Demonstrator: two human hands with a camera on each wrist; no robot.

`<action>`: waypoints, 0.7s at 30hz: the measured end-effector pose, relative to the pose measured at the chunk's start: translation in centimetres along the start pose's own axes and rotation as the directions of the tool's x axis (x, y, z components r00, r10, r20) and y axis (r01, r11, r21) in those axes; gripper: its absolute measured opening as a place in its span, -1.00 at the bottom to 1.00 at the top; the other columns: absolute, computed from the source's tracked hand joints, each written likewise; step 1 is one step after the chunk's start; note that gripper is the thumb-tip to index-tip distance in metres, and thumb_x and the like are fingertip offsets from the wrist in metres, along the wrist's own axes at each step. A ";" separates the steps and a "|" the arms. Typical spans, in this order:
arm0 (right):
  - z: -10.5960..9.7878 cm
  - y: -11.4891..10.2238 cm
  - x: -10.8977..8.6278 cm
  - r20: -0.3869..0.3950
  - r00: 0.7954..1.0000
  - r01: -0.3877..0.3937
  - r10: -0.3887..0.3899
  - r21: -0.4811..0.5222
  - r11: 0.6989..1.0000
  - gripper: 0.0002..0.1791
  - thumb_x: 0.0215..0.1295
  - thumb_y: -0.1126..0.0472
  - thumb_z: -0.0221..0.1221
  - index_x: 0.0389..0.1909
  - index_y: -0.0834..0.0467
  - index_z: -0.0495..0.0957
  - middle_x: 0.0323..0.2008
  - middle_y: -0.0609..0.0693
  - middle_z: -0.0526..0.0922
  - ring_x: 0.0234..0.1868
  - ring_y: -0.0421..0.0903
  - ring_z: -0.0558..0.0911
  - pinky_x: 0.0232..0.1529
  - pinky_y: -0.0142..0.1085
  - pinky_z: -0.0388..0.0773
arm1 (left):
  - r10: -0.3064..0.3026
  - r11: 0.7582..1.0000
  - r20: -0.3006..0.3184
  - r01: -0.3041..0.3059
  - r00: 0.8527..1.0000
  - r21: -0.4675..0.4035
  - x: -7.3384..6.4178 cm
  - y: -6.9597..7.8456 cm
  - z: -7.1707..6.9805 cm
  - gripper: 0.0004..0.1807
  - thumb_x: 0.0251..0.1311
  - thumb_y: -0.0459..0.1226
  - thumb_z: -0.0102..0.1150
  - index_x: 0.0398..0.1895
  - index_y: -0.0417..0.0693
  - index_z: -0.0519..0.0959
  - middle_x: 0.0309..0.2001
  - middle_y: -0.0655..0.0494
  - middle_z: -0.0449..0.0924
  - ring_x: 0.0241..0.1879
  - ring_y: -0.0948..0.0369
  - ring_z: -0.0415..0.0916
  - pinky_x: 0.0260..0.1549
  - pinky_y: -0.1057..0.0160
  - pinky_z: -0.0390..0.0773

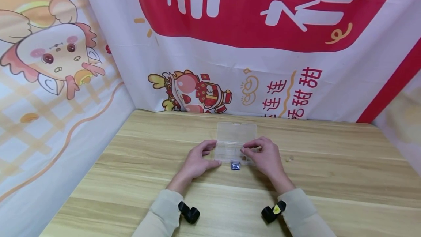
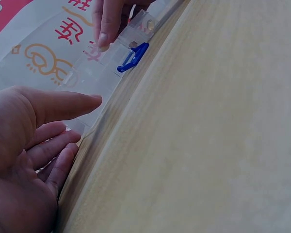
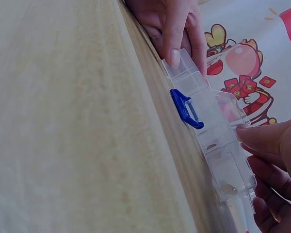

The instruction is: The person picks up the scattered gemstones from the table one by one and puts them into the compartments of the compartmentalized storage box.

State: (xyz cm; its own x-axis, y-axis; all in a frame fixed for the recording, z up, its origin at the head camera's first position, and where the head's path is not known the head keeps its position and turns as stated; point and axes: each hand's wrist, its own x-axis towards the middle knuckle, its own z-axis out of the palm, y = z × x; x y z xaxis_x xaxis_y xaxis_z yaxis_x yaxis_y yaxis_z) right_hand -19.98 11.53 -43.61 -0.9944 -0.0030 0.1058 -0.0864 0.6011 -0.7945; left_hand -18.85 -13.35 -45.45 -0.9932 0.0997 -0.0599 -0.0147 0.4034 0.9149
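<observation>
A clear plastic compartment box [image 1: 223, 153] lies on the table with its lid [image 1: 236, 131] folded open to the back. On its front edge hangs a blue latch [image 1: 235, 165], angled outward. My left hand [image 1: 197, 160] holds the box's left end, thumb [image 2: 72, 105] along the front wall and fingers at the side. Over the middle compartments, my right hand [image 1: 264, 154] brings thumb [image 3: 262, 137] and index finger close together near the back of the tray; I cannot tell what is between them. Small clear round pieces [image 3: 228, 189] sit in the right-hand compartments.
A few tiny pale pieces [image 1: 289, 159] lie on the wooden table [image 1: 329, 178] to the right of my right hand. Printed cloth [image 1: 210, 57] hangs behind the table's back edge, and another patterned cloth [image 1: 65, 120] hangs along the left.
</observation>
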 end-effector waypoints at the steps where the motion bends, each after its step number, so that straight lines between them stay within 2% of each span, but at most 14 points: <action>1: 0.0 0.0 0.0 -0.001 1.000 0.001 -0.001 -0.003 1.000 -0.88 0.36 0.10 0.47 -0.15 0.01 0.84 -0.05 0.02 0.73 0.07 0.02 0.60 0.12 -0.13 0.54 | 0.001 1.000 0.000 -0.001 1.000 0.000 0.0 0.0 0.0 -0.20 0.13 -0.27 0.63 0.48 0.14 0.53 0.43 0.04 0.60 0.44 -0.07 0.49 0.54 -0.13 0.43; 21: 0.1 0.2 -0.1 -0.004 1.000 0.012 -0.012 -0.001 1.000 -0.91 0.37 0.12 0.46 -0.18 0.00 0.84 -0.05 0.01 0.72 0.08 0.03 0.60 0.18 -0.05 0.58 | -0.002 1.000 0.013 0.002 1.000 -0.003 0.1 -0.1 -0.1 -0.19 0.13 -0.27 0.63 0.49 0.15 0.52 0.45 0.04 0.58 0.45 -0.08 0.48 0.55 -0.14 0.41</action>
State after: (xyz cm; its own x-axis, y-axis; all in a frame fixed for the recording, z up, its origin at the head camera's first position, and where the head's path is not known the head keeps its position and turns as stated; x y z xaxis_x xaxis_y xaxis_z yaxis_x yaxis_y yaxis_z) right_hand -19.91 11.55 -43.80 -0.9930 -0.0067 0.1181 -0.0983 0.6020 -0.7924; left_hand -18.93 -13.47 -45.53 -0.9916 0.1108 -0.0672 -0.0173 0.4007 0.9161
